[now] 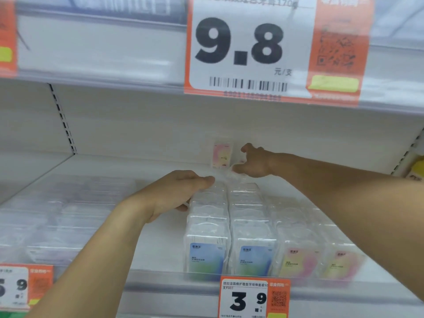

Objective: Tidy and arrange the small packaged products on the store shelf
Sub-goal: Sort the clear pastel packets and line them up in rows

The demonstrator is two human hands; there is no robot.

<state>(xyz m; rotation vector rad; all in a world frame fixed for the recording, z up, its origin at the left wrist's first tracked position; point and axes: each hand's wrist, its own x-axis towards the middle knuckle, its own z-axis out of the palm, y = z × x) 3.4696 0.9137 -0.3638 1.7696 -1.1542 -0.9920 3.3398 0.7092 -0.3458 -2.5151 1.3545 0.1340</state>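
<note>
Rows of small clear plastic boxes run front to back on the white shelf (158,249). Two rows have blue-green labels (206,258) and two rows to their right have pink-yellow labels (298,262). One pink-yellow box (221,156) stands upright alone at the back of the shelf. My right hand (252,160) reaches deep into the shelf, fingers spread next to that lone box, touching or nearly touching it. My left hand (181,191) rests flat against the left side and top of the leftmost blue-green row, fingers together, holding nothing.
More clear boxes (68,214) sit blurred at the left behind a transparent shelf lip. Price tags read 3.9 (253,297) below and 9.8 (250,47) on the shelf above. A yellow item (417,171) shows at the far right edge.
</note>
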